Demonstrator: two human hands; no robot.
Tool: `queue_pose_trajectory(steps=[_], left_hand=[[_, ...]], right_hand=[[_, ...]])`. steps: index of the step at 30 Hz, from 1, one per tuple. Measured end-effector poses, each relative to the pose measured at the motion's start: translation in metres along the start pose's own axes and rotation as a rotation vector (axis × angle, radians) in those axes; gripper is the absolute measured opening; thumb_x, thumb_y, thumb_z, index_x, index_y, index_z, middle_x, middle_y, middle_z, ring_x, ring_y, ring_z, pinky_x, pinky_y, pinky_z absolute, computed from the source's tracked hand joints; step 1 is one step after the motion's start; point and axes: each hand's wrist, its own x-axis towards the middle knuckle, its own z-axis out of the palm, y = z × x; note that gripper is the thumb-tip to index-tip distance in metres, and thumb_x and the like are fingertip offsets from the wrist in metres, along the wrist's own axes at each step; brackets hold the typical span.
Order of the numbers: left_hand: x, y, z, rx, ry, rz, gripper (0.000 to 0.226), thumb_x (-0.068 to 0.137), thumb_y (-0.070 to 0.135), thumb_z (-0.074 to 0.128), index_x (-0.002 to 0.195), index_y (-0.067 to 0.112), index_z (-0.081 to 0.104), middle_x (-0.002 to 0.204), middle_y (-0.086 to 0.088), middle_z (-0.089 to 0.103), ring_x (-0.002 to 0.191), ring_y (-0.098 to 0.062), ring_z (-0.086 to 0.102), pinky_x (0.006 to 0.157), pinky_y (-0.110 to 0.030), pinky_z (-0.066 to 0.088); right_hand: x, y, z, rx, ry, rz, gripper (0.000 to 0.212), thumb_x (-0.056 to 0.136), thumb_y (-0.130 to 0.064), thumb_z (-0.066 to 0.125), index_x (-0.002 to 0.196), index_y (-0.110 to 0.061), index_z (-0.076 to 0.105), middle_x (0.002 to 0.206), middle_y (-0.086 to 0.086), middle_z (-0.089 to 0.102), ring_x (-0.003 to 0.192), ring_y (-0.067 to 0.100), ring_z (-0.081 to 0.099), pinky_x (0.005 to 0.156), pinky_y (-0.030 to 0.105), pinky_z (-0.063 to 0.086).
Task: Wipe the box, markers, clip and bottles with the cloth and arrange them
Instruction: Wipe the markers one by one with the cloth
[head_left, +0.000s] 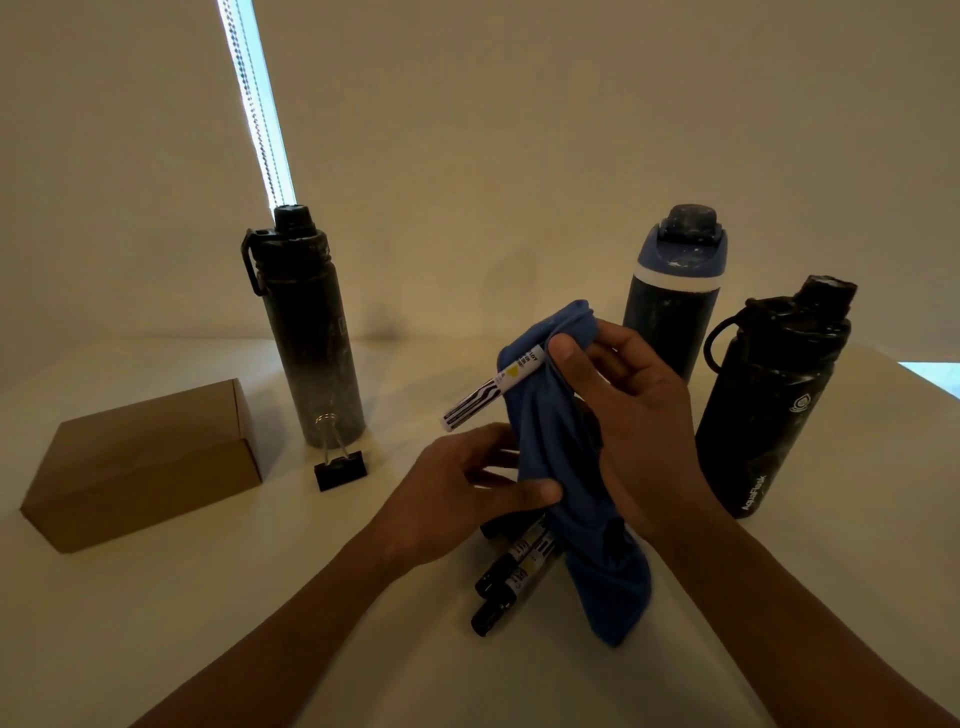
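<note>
Dim beige wall behind, cut by a bright strip of light (254, 104) with a bead chain hanging in it; below it a pale desk (208, 623) carries everything.

A striped marker (493, 387) is held up off the desk near the middle. Its long axis runs on a diagonal, the free end pointing down and to the left, the upper end buried in a blue cloth (561, 415). The right hand (634, 415) comes in from the lower right with the wrist raised. Its grip pinches that upper end, thumb tip on the marker's barrel and cloth gathered round it, the other fingers loosely bent behind. The left hand (467, 488) reaches in lower down, thumb laid across the hanging cloth and fingers going behind it (a pinch on the fabric). Under the hands three more markers (511, 571) lie side by side on the desk, dark caps toward the lower left.

A cardboard box (140, 467) sits at far left, a tall black bottle (311, 338) stands beside it, and a black binder clip (340, 467) stands just in front of that bottle. To the right stand a blue-lidded bottle (672, 301) and, nearer, a black loop-handled bottle (769, 410).
</note>
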Motion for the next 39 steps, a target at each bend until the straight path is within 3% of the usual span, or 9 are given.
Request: queue_pose_trajectory(steps=[4,7,11,14,18,20,24,35,39], left_hand=[[0.001,0.001,0.0,-0.093,0.157,0.021,0.024,0.083,0.022,0.086,0.096,0.004,0.077,0.091,-0.004,0.08,0.083,-0.02,0.077,0.08,-0.028,0.061],[0.001,0.004,-0.01,-0.098,0.245,0.015,0.025,0.077,0.015,0.089,0.085,0.0,0.071,0.082,-0.005,0.079,0.074,-0.02,0.076,0.069,-0.023,0.06],[0.001,0.002,-0.02,-0.087,0.263,0.04,0.041,0.065,0.021,0.095,0.077,-0.004,0.064,0.078,-0.013,0.077,0.073,-0.029,0.076,0.068,-0.036,0.064],[0.001,-0.004,-0.034,0.155,0.22,0.022,0.037,0.06,0.042,0.096,0.083,0.022,0.075,0.075,0.0,0.073,0.071,-0.015,0.071,0.071,-0.026,0.059],[0.0,-0.007,-0.055,0.312,0.183,0.02,0.044,0.067,0.052,0.09,0.105,0.041,0.07,0.099,0.021,0.069,0.087,-0.006,0.07,0.072,-0.024,0.06],[-0.001,-0.002,-0.057,0.318,0.288,0.086,0.033,0.079,0.05,0.083,0.109,0.042,0.069,0.101,0.021,0.069,0.089,-0.005,0.07,0.072,-0.022,0.06],[-0.005,0.011,-0.049,0.173,0.415,0.186,0.017,0.093,0.043,0.072,0.107,0.034,0.072,0.101,0.015,0.074,0.082,-0.013,0.072,0.064,-0.021,0.057],[-0.002,0.01,-0.039,0.109,0.345,0.172,0.028,0.088,0.036,0.08,0.114,0.029,0.073,0.092,0.01,0.076,0.07,-0.016,0.074,0.06,-0.021,0.055],[-0.003,0.01,-0.038,0.129,0.309,0.161,0.031,0.089,0.037,0.077,0.119,0.032,0.073,0.095,0.015,0.076,0.072,-0.013,0.075,0.06,-0.017,0.054]], right_hand=[[0.005,-0.002,-0.003,-0.003,0.014,-0.028,0.037,0.089,-0.019,0.072,0.124,-0.008,0.067,0.115,0.007,0.075,0.11,0.025,0.072,0.091,0.046,0.06],[0.008,0.0,-0.009,-0.001,0.03,-0.024,0.041,0.087,-0.022,0.073,0.125,-0.007,0.066,0.117,0.009,0.075,0.112,0.025,0.071,0.094,0.045,0.059],[0.01,0.004,-0.012,-0.03,0.011,-0.013,0.04,0.089,-0.024,0.072,0.126,-0.01,0.066,0.117,0.008,0.074,0.113,0.024,0.071,0.097,0.044,0.056],[0.008,0.009,-0.012,-0.058,-0.016,0.001,0.037,0.092,-0.025,0.07,0.126,-0.013,0.068,0.117,0.005,0.075,0.113,0.023,0.07,0.097,0.039,0.057],[0.001,0.017,-0.011,-0.101,-0.081,0.048,0.029,0.095,-0.023,0.066,0.123,-0.018,0.071,0.112,0.002,0.076,0.109,0.018,0.072,0.092,0.027,0.057],[-0.002,0.021,-0.009,-0.119,-0.099,0.092,0.026,0.093,-0.022,0.067,0.118,-0.017,0.074,0.106,0.001,0.078,0.102,0.015,0.074,0.085,0.022,0.057],[-0.005,0.03,-0.005,-0.185,-0.121,0.179,0.023,0.093,-0.023,0.07,0.113,-0.014,0.075,0.101,0.003,0.079,0.095,0.02,0.076,0.083,0.03,0.061],[-0.009,0.037,0.0,-0.246,-0.131,0.17,0.018,0.093,-0.025,0.073,0.107,-0.016,0.077,0.099,0.003,0.079,0.095,0.022,0.076,0.092,0.047,0.06],[-0.011,0.036,0.002,-0.286,-0.14,0.122,0.018,0.095,-0.027,0.071,0.11,-0.018,0.078,0.097,0.0,0.078,0.093,0.019,0.076,0.089,0.042,0.061]])
